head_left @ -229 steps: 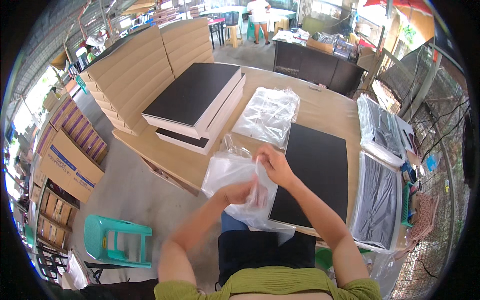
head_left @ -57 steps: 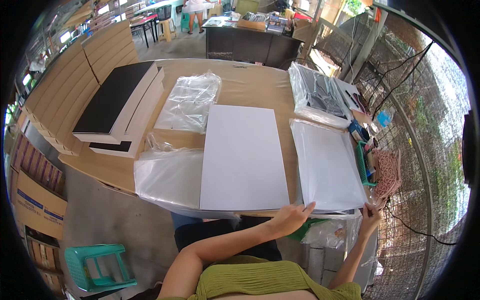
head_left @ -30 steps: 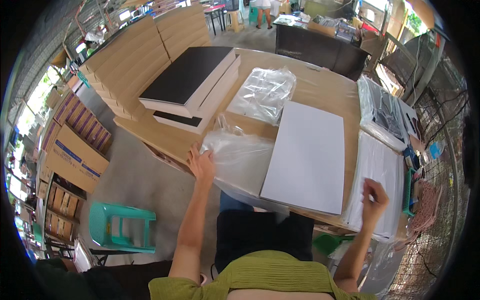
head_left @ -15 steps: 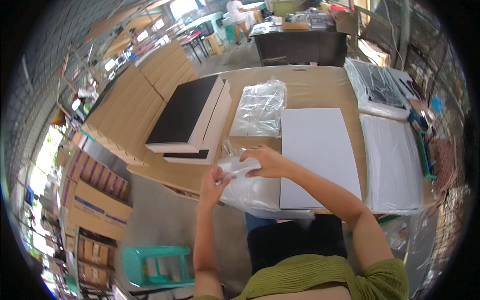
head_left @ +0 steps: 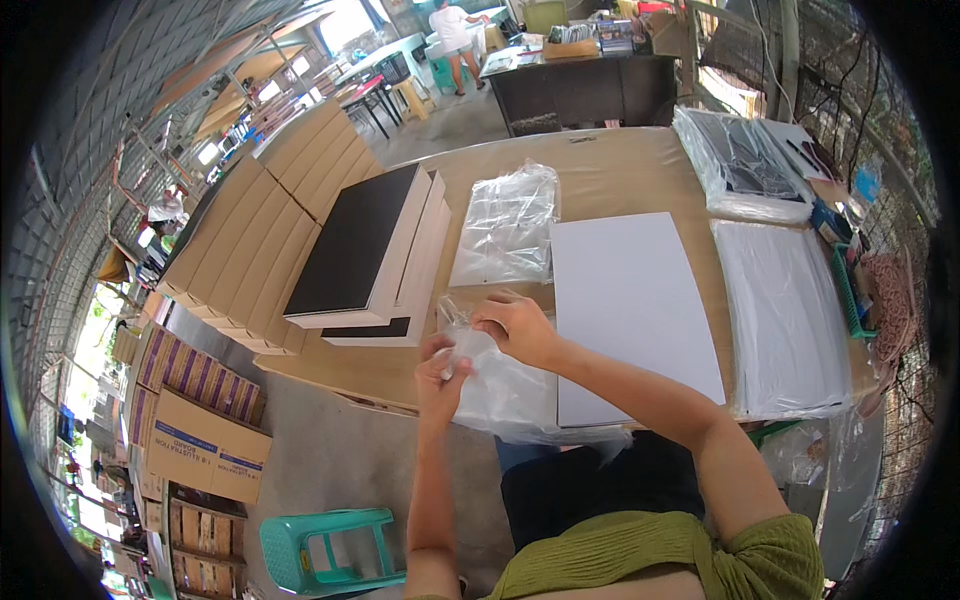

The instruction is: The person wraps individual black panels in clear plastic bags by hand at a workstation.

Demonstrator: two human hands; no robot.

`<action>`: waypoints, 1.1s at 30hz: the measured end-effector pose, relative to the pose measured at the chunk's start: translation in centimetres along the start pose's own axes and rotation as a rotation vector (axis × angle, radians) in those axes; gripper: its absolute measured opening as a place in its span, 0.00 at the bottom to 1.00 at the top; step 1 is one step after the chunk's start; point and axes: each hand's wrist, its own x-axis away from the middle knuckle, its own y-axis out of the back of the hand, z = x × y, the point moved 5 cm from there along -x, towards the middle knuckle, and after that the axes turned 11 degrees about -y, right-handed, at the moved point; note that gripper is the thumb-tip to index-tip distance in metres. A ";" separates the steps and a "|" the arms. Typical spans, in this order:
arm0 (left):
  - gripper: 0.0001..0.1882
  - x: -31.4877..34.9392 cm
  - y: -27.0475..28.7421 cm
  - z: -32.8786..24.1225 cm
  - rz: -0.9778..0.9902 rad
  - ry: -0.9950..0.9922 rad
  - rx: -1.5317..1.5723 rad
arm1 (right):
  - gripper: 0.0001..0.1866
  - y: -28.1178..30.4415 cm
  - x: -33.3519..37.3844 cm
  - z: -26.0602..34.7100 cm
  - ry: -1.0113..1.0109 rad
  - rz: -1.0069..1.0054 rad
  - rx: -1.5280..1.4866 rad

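A clear plastic bag (head_left: 505, 390) lies along the near table edge, its loose end hanging over. My left hand (head_left: 440, 378) pinches the bag near its upper left corner. Close by on the right, my right hand (head_left: 515, 328) has its fingers curled down onto the same plastic, thumb and fingers together. Beneath my right forearm lies a stack of large white sheets (head_left: 635, 300), partly hidden by the arm. Beyond my hands sits a folded pile of clear plastic bags (head_left: 508, 225).
Black-topped thick boards (head_left: 360, 240) are stacked left of the bags, beside a long row of brown boxes (head_left: 240, 240). Plastic-wrapped white sheets (head_left: 780, 320) and a wrapped dark pack (head_left: 745, 165) line the right side. A green stool (head_left: 330, 550) stands on the floor. Another person (head_left: 455, 45) stands far off.
The view has shifted slightly. My hands stay at the bag; the right fingers have closed from a wider spread, and the left hand has turned a little.
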 end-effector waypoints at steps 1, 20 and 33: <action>0.17 0.4 -1.0 1.3 0.072 0.055 0.317 | 0.08 0.1 -0.2 0.5 0.067 -0.037 -0.024; 0.19 8.8 -5.6 -10.9 0.937 0.367 0.783 | 0.15 13.5 12.9 5.5 0.036 1.363 -1.250; 0.18 3.2 -6.8 -8.0 0.421 0.360 1.311 | 0.13 20.5 17.1 1.3 -0.735 0.857 -1.248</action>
